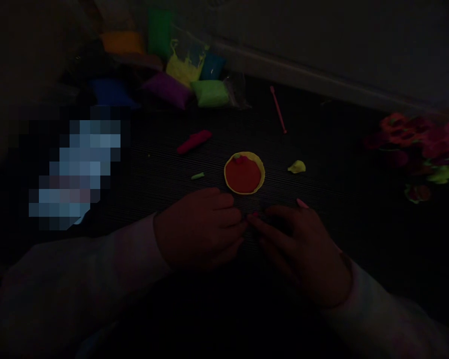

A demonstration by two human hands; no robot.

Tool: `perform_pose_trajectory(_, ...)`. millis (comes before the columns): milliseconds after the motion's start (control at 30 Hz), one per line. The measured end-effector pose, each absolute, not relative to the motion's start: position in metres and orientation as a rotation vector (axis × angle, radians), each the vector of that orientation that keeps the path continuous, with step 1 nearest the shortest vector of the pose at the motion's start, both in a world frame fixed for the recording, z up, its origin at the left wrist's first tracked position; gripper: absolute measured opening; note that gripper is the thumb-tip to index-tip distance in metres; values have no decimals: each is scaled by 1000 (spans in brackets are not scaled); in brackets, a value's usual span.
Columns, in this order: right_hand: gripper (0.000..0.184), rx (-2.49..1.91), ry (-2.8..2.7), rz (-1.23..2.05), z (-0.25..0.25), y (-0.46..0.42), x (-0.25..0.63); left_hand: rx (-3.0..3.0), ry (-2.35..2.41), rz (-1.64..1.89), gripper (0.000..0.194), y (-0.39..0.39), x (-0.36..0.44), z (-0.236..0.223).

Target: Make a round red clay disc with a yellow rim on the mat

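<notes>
In dim light, my left hand [202, 229] is closed, with fingers curled and fingertips hidden. Its knuckles nearly meet the fingertips of my right hand [303, 244]. A tiny red piece of modelling clay [255, 214] shows at the right fingertips, which are bent around it. A pink stick [302, 203] pokes out past the right hand; whether it is held or lies underneath, I cannot tell. Just beyond both hands sits a small yellow clay dish [263, 173] with a flat red filling [243, 175]. A small red lump with a green bit [239, 159] rests at its far edge.
Around the dish lie a red clay roll [194, 141], a green clay strip [198, 176], a yellow clay piece [297, 167] and a pink modelling tool [279, 109]. Clay bags [168, 89] are heaped at the back left. Colourful clay shapes [415, 139] stand at right; a blurred-out pale object [75, 169], left.
</notes>
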State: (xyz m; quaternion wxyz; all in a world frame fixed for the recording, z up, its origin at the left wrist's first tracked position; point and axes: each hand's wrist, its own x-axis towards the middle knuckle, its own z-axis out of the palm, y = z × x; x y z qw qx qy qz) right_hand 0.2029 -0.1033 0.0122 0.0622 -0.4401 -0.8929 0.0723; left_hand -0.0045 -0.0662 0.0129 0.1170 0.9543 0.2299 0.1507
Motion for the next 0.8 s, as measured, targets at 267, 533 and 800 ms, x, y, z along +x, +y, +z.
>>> perform_pose_trajectory(267,36,-1331,-2670,247,9,-103,207,2811,683,438,18,-66,-4,13)
perform_pose_trajectory(533,41,-1319,-2602,287,8,-104,209,2812,669,527,17,-66,-7,13)
perform_pose_trajectory(800,34,-1333,-2587,273,8,-103,208,2784,714,467,19,-67,-4,13)
